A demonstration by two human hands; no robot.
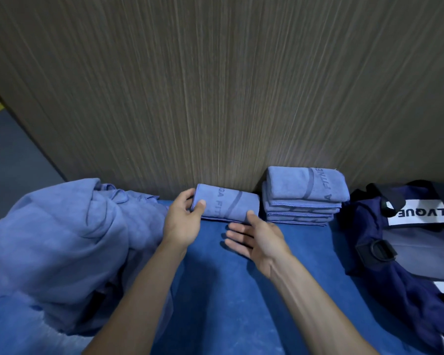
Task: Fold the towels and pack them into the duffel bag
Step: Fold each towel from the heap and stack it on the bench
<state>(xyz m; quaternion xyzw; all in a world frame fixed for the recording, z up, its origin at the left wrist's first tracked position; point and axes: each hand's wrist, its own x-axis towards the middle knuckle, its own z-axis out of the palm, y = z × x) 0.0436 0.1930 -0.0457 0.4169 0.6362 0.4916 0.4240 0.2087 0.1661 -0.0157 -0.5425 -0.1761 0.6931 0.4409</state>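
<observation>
A folded light-blue towel [227,206] with dark lettering lies on the blue surface against the wood-grain wall. My left hand [183,219] grips its left end, fingers over the far edge and thumb on top. My right hand [254,239] is just in front of the towel's right end, thumb touching it, fingers straight and pointing left. To the right stands a stack of several folded towels [304,198]. A navy duffel bag [400,242] with a white label lies at the far right. A heap of unfolded light-blue towels [62,242] fills the left.
The blue padded surface [228,290] runs from the wall toward me between the heap and the bag. A wood-grain wall [215,85] rises directly behind the towels. Grey floor [8,155] shows at the far left past the wall's edge.
</observation>
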